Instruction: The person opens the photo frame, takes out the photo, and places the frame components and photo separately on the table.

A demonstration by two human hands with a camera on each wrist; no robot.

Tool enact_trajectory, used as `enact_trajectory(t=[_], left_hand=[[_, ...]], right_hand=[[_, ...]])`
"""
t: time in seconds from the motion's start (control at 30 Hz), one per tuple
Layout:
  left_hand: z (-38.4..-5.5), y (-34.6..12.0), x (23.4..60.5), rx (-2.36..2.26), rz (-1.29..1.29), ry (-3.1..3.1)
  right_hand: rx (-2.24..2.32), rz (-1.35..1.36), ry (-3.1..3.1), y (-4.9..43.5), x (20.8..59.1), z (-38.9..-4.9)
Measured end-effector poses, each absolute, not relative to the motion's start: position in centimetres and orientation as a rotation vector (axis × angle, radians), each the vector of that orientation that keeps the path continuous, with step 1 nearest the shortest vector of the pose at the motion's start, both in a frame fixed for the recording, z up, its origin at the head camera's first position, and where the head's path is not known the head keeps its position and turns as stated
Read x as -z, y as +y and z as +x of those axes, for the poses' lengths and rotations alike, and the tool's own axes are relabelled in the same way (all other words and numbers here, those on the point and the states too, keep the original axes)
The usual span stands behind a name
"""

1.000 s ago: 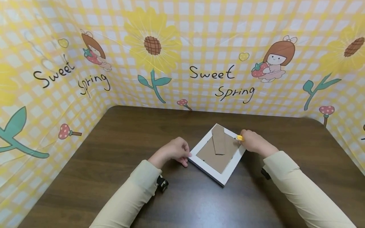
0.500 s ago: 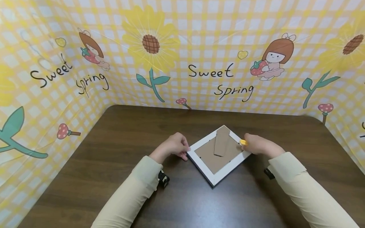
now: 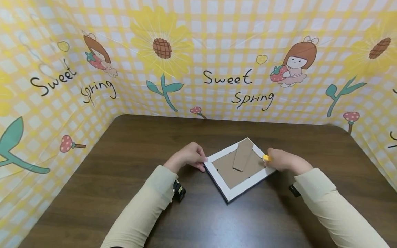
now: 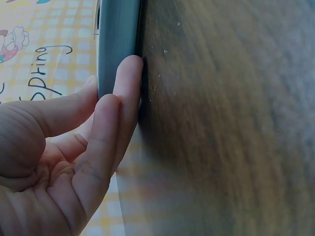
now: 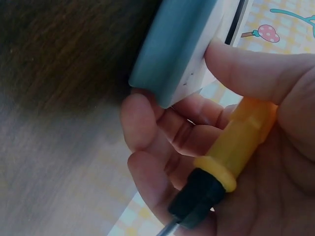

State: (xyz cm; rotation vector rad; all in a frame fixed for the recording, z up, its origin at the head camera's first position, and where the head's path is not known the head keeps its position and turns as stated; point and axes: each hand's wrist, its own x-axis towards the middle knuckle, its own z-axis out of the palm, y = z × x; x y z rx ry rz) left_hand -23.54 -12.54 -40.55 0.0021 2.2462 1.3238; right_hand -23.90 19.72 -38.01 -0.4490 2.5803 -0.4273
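Note:
A picture frame (image 3: 218, 177) lies back side up on the table, its white border around a brown backing board (image 3: 227, 175). On that board is a brown stand flap (image 3: 243, 156). My left hand (image 3: 190, 155) pinches the frame's left corner, thumb on top and fingers against the blue-grey side (image 4: 118, 44). At the right corner, my right hand (image 3: 283, 161) grips the frame between thumb and fingers. The same hand keeps a screwdriver (image 5: 238, 142) against its palm; it has a yellow handle, a black collar and a metal shaft that leaves the right wrist view.
The dark wooden table (image 3: 149, 137) extends around the frame. A yellow checked cloth (image 3: 229, 44) printed with flowers and lettering hangs behind it and along the sides. Dark wrist cameras (image 3: 179, 190) sit at both sleeves.
The frame has turned clockwise on the table: its far corner has shifted right and its near corner left. My right hand has moved right and nearer with it; my left hand slightly farther away.

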Motion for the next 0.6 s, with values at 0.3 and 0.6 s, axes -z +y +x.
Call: enact_trajectory(t=[0.3, 0.6], left_hand=[[-24.1, -12.2, 40.7, -1.366, -0.032, 2.21], [-24.4, -11.9, 40.4, -1.36, -0.056, 2.227]], right_hand=[[0.392, -0.447, 2.604, 20.1, 38.0, -22.9], [0.373, -0.456, 2.618, 20.3, 38.1, -22.4]])
